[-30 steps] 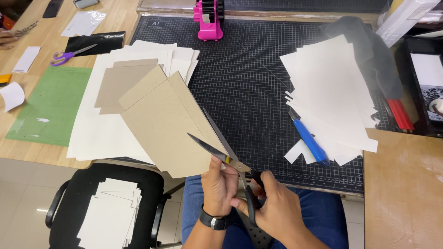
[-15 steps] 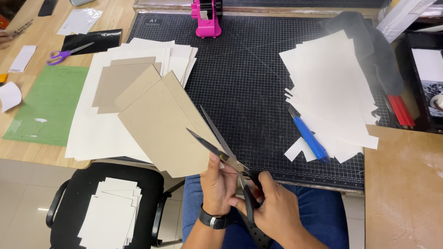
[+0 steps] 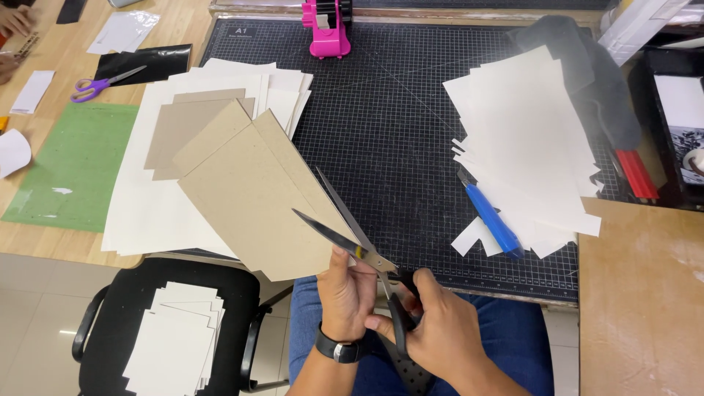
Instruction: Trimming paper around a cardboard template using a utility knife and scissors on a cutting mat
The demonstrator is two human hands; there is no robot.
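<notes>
scissors (image 3: 350, 231), blades pointing up-left, across cardboard (image 3: 249, 191)

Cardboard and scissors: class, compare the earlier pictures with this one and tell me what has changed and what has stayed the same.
Very little has changed. The left hand still holds the brown cardboard by its lower corner, and the right hand still holds the scissors, blades open at the cardboard's edge, much as before. The white sheets, blue knife and pink tape dispenser have not moved.

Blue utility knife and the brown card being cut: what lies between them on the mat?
Head view: only bare black cutting mat between the blue utility knife and brown card, besides the open scissors blades.
</notes>
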